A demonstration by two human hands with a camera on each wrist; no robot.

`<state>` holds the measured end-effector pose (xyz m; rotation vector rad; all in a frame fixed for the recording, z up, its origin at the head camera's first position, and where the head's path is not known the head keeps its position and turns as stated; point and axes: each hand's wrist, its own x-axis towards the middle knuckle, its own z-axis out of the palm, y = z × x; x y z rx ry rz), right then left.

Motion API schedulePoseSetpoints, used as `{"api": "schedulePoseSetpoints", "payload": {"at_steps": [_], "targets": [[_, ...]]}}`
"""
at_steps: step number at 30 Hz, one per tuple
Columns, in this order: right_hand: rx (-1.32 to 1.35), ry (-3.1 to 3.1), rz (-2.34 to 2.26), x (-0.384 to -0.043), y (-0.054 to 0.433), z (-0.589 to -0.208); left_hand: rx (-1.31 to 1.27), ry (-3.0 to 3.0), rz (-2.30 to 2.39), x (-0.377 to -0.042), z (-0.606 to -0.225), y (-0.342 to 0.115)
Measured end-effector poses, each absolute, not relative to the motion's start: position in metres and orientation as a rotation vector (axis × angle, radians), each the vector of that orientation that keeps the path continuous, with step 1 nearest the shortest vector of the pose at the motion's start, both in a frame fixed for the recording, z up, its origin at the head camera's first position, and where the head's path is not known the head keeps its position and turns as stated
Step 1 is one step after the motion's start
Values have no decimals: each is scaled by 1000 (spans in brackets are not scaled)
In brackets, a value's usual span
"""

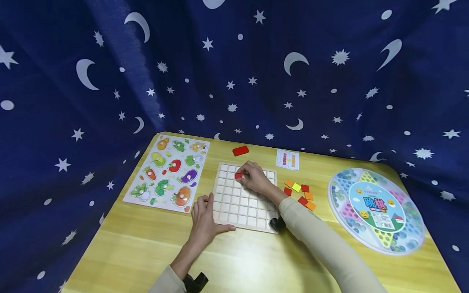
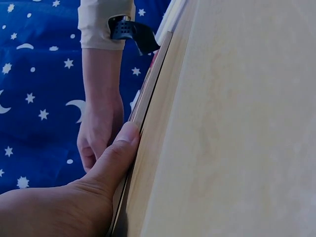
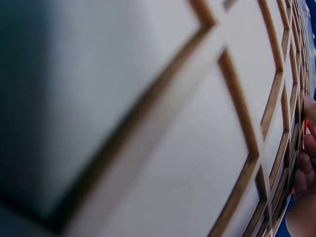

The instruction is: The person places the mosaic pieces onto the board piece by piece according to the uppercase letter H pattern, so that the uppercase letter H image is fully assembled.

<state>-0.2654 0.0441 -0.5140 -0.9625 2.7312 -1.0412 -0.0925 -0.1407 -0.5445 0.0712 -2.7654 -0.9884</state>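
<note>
A square wooden board (image 1: 239, 209), marked into a grid of shallow cells, lies on the table in front of me. My right hand (image 1: 257, 179) reaches over its upper part and pinches a small red square tile (image 1: 238, 176) at a cell near the far edge. Only the tips of that hand's fingers (image 3: 307, 163) show at the right wrist view's edge, beside the large blurred grid. My left hand (image 1: 204, 223) rests against the board's near left corner. Its thumb (image 2: 116, 155) lies along the front edge, the other fingers along the left side.
Loose red, orange and yellow tiles (image 1: 309, 196) lie right of the board. Behind it are a red block (image 1: 240, 151) and a small pattern card (image 1: 287, 159). A vegetable puzzle (image 1: 166, 171) lies left, a round game box (image 1: 377, 209) right. A starry blue curtain (image 1: 234, 73) hangs behind.
</note>
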Motion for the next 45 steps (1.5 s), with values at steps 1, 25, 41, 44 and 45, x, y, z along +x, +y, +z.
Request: {"api": "schedulePoseSetpoints", "payload": {"at_steps": [1, 25, 41, 44, 45], "targets": [[-967, 2731, -1031, -266, 44, -513, 75, -2767, -989, -93, -544, -140], [-1000, 2826, -1016, -235, 138, -498, 128, -2780, -1065, -89, -538, -147], [-909, 2970, -1007, -209, 197, -508, 81, -2794, -1057, -88, -535, -143], [-883, 2987, -987, -207, 201, -510, 71, -2790, -1055, -88, -535, -142], [-875, 2992, -979, -207, 202, -510, 67, -2790, -1058, -88, -535, -141]]}}
